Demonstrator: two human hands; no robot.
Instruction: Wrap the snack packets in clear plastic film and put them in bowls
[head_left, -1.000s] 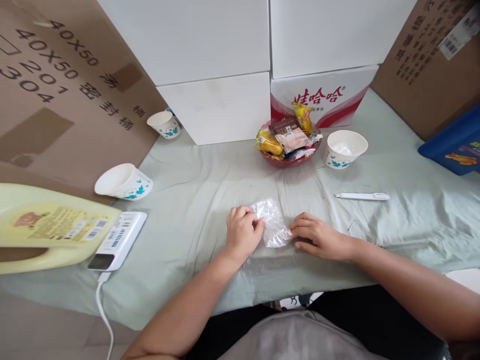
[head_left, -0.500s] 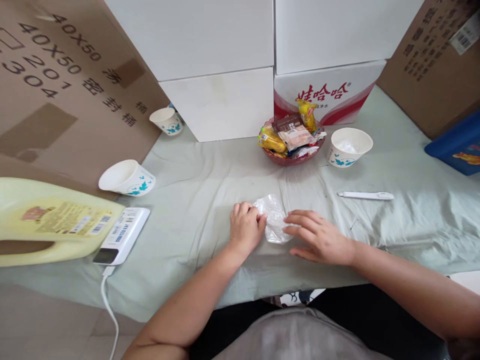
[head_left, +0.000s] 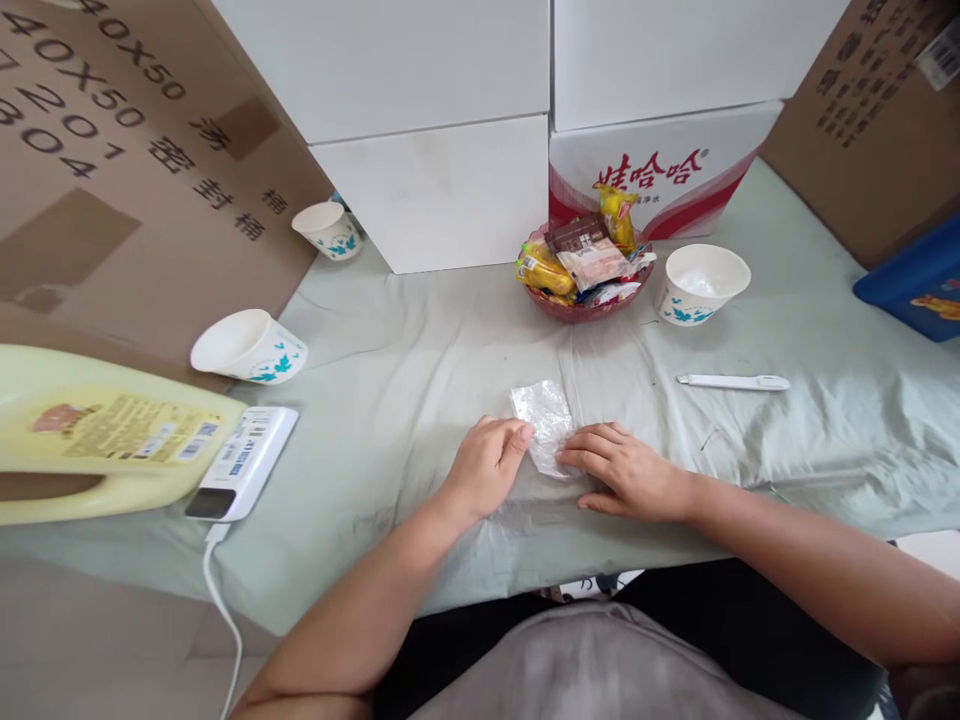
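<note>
- Lying flat on the pale green cloth of the desk (head_left: 420, 370), a small crumpled clear plastic bag (head_left: 546, 418) sits between the two hands, near the front edge.
- The left hand (head_left: 486, 468) rests palm down with fingers stretched forward; its fingertips (head_left: 525, 434) press on the bag's left edge. Its grip is open and flat, closed around nothing.
- The right hand (head_left: 628, 474) also lies palm down, fingers spread and pointing left, the tips touching the bag's lower right edge. Its grip is likewise open, pressing rather than clasping.
- Behind the bag, a red bowl (head_left: 586, 304) heaped with wrapped snacks (head_left: 579, 260) stands against a white carton with red lettering (head_left: 660, 170).
- Just right of the bowl is a white paper cup (head_left: 700, 284) with a blue pattern, upright.
- A white pen-like stick (head_left: 733, 381) lies on the cloth to the right of the hands, well apart from them.
- To the left, another paper cup (head_left: 247, 347) lies tipped on its side, and a third cup (head_left: 327, 229) stands farther back by plain white boxes (head_left: 420, 120).
- At the left edge, a yellow jug (head_left: 105, 440) lies on its side beside a white device (head_left: 241, 476) with a cable (head_left: 222, 620) hanging off the desk.
- Brown cardboard cartons (head_left: 127, 170) lean at both sides, and a blue object (head_left: 915, 290) shows at the far right.
</note>
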